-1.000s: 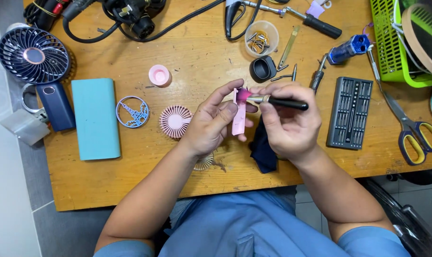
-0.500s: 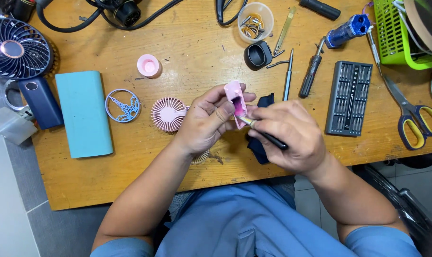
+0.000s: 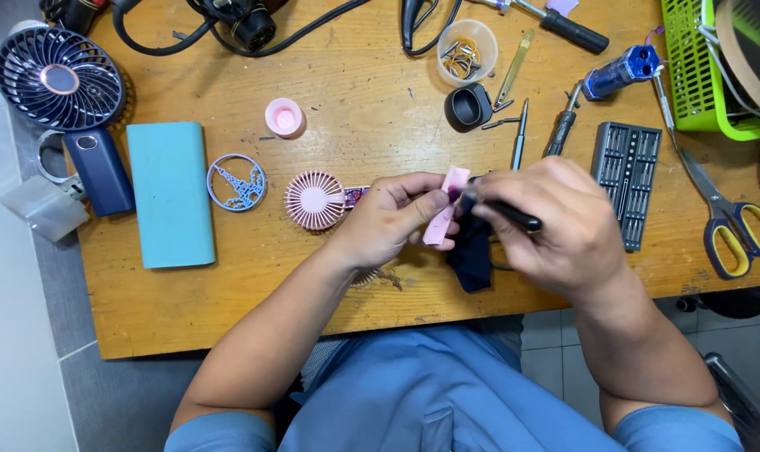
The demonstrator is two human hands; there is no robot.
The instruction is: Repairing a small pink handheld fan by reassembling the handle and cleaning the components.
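My left hand pinches a small pink plastic part above the wooden table. My right hand grips a black-handled tool, and its tip meets the pink part. A dark blue piece lies under my hands. Just left of my left hand lies a pink round fan head with a short stub of circuit board beside it.
A teal flat box, a blue ring grille, a pink cap, a dark blue hand fan, a bit case, scissors, screwdrivers, a cup of small parts and a green basket surround the work area.
The pink part has swung from upright to lying slanted between my hands. My right hand turned the tool from pointing down-right to pointing left at the part.
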